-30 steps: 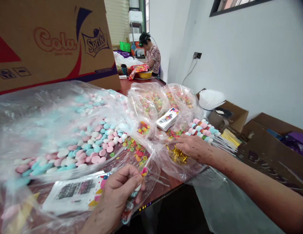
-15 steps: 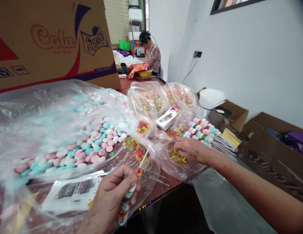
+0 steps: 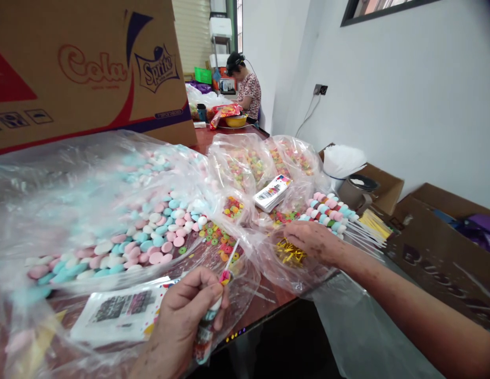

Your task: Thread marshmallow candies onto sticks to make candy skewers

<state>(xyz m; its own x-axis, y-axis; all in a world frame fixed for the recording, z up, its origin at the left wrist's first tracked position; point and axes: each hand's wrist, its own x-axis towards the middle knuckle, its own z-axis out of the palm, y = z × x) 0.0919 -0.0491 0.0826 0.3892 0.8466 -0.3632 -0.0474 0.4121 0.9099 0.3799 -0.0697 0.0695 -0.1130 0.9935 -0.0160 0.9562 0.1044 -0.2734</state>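
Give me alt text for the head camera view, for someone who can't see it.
The left hand grips a candy skewer; the right hand is at a clear bag of gold twist ties. Bags of pastel candies and ring candies cover the table; another person sits far behind.

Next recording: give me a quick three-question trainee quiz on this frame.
1. True or false: the left hand grips a candy skewer.
2. What lies right by the right hand? A) gold twist ties B) scissors C) a roll of tape
3. Fill in: the cardboard box is printed with "Cola" and "____".

Key: 1 true; 2 A; 3 Sprite.
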